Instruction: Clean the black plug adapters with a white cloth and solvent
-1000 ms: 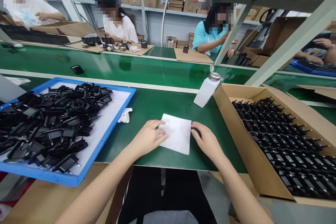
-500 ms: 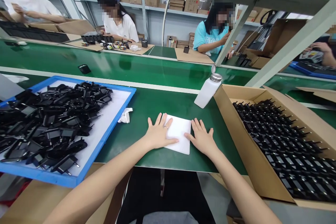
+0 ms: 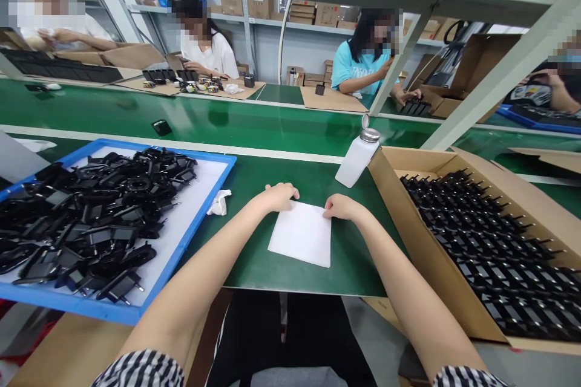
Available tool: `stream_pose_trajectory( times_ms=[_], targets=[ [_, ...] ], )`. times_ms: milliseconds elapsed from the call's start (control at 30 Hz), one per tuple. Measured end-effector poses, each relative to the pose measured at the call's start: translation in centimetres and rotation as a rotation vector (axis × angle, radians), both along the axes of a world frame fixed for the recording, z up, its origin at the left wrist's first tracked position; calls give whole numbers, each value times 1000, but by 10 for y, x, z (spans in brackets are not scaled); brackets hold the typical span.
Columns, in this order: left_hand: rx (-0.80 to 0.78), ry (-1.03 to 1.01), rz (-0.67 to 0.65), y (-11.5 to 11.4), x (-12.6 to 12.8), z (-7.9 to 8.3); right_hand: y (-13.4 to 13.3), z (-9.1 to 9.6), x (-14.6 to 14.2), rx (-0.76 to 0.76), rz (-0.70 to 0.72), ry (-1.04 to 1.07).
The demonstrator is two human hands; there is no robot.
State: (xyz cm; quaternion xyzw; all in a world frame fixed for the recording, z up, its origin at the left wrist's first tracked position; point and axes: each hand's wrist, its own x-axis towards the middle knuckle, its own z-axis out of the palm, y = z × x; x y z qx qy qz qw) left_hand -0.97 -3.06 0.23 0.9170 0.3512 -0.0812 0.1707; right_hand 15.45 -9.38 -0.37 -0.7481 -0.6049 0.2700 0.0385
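Observation:
A square white sheet (image 3: 303, 234), paper or thin cloth, lies flat on the green worktop in front of me. My left hand (image 3: 280, 196) is at its far left corner, fingers curled in and thumb at the edge. At the far right corner my right hand (image 3: 340, 207) pinches the edge between thumb and bent fingers. Beyond my right hand stands a white dispenser bottle (image 3: 356, 160) with its metal lid flipped up. A crumpled white tissue (image 3: 219, 202) lies to the left, against the blue tray.
The blue-rimmed tray (image 3: 200, 217) at left holds a heap of black plug adapters (image 3: 104, 211). At right, an open cardboard box (image 3: 408, 242) contains rows of black adapters. A lone black adapter (image 3: 161, 127) lies on the green belt. Co-workers sit across, behind a metal frame.
Both hands have gone from lying spread flat on the white sheet to closed fingers at its far corners. More of the sheet shows. The black adapter on the belt has shifted right.

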Motion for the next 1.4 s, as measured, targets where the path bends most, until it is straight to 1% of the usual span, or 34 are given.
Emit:
stream_pose_trajectory(
  times_ms=[100,200,333,467,533,600,700,767,833,933,1033,1133,1233,1333,1400],
  targets=[
    [-99,73,-42,7,7,6,0,3,1,32,45,68],
    [-89,68,-69,5,9,6,-3,2,3,143,77,130],
    [-39,-7,-88,1,6,2,-8,-2,7,243,89,201],
    [-98,-121,-52,2,2,-3,-10,-5,9,317,51,287],
    [-86,-181,-30,3,-2,-4,-13,-4,9,348,23,273],
    [-39,-235,0,2,-8,-3,-19,-2,8,385,17,237],
    [1,-349,57,-8,-22,2,-31,0,7,496,59,231],
    [22,-429,78,-22,-30,4,-41,1,7,568,111,220],
    [68,-466,61,-38,-37,3,-51,-1,6,613,168,199],
    [156,-455,17,-62,-44,-4,-64,-7,5,614,230,185],
    [201,-443,23,-76,-49,-17,-75,-14,4,594,259,183],
    [210,-472,29,-80,-55,-30,-82,-22,4,618,266,184],
    [266,-510,41,-81,-58,-40,-84,-28,6,658,274,172],
    [316,-544,55,-84,-59,-44,-85,-32,7,714,281,139],
    [324,-520,44,-88,-60,-43,-88,-33,8,722,298,98]
  ],
)
